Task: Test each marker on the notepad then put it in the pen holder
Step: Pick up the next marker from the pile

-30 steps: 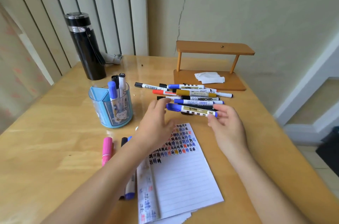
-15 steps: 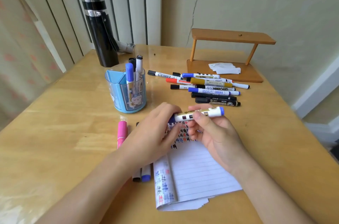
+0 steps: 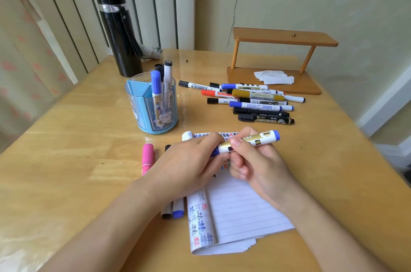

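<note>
Roughly crosswise: blue marker (image 3: 258,138) lay left-to-right above the notepad (image 3: 240,209), right end tilted slightly up. Right hand (image 3: 260,167) pinched its barrel; left hand (image 3: 189,167) curled around the capped end, likely to pull leftward. Pen holder (image 3: 153,111) stood beyond, nearer the left hand.

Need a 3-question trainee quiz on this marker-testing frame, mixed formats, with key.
1. True or false: the left hand and right hand both hold the blue-capped white-and-gold marker above the lined notepad.
2. The pink marker lies: A held upright; B flat on the wooden table, left of the notepad; C across the notepad.
3. What lies on the base of the brown wooden shelf?
Key: 1 true; 2 B; 3 crumpled white paper.
</note>
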